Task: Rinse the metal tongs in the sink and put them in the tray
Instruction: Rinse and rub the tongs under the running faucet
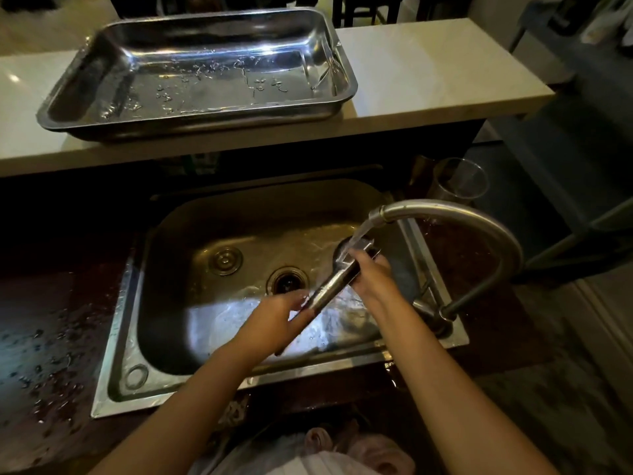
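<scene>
Under the tap [445, 228], over the right side of the sink [164, 269], I see the tongs [334, 281] held slanted, with water running onto their far end. My left hand [277, 317] is curled around the near end. My right hand [371, 275] is wrapped around the far part, close to the water.

I think the tongs could slip. They are wet and shiny, and both hands are wet too. If they drop, they would bang into the sink and may slide to the drain [287, 281].

Water could also splash off the metal onto the dark counter [44, 337] on the left, which already has drops on it.

Moving to the tray [68, 108] may be tricky. It sits far away on a higher pale shelf [428, 73], and part of it hangs past the near edge. A hard push could tip it. The tray has only water drops inside.

I would lift the tongs clear of the curved tap on the way. A glass [460, 180] stands far right, beside the tap, and could get knocked.
</scene>
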Demonstrator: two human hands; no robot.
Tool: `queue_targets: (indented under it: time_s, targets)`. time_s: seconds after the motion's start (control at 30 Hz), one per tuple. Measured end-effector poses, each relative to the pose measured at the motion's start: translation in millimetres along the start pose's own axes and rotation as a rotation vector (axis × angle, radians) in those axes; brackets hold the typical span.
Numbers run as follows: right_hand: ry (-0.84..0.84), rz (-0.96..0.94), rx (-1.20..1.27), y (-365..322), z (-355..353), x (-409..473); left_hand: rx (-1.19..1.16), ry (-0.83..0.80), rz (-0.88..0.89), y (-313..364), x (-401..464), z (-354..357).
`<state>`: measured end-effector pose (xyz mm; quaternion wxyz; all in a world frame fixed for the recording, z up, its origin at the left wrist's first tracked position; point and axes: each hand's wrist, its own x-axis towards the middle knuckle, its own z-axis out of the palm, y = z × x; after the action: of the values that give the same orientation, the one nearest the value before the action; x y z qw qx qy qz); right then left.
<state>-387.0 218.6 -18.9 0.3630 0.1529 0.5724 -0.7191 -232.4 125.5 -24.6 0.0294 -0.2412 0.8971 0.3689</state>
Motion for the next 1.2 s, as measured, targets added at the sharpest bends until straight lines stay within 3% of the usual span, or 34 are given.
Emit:
queue_targets:
  time_s: [0.1,0.3,0.5,0.7,0.83,0.97,1.03,1.13,1.2]
  targets:
    - [-0.089,0.007,0.078,-1.0,0.1,-0.9,-0.221,-0.224,-0.1,-2.8,9.6,-6.6]
    - [-0.246,0.035,0.331,4.4,0.1,-1.8,-0.633,-0.43,-0.267,-2.9,13.5,-17.4]
    - [-0.249,0.058,0.124,5.0,-2.8,6.6,-0.893,-0.633,-0.344,-3.8,7.0,-24.2]
    - [-0.285,-0.054,-0.28,11.4,-11.3,6.0,-0.85,-0.625,-0.298,-4.2,9.1,-24.5]
    - [-0.048,-0.151,-0.454,12.3,-4.2,6.5,-0.916,-0.563,-0.288,4.7,10.4,-19.9]
    - [0.114,-0.067,-0.313,-4.2,2.6,11.0,-0.919,-0.581,-0.251,9.8,10.5,-25.3]
    - [0.066,-0.06,-0.319,-10.2,-0.3,9.6,-0.892,-0.582,-0.251,8.1,9.5,-26.4]
    - [-0.143,-0.12,-0.416,-13.7,-5.9,4.3,-0.866,-0.569,-0.27,2.6,5.2,-21.7]
    - [-0.137,-0.218,-0.5,-15.7,-7.4,4.5,-0.884,-0.555,-0.28,-1.3,0.8,-17.0]
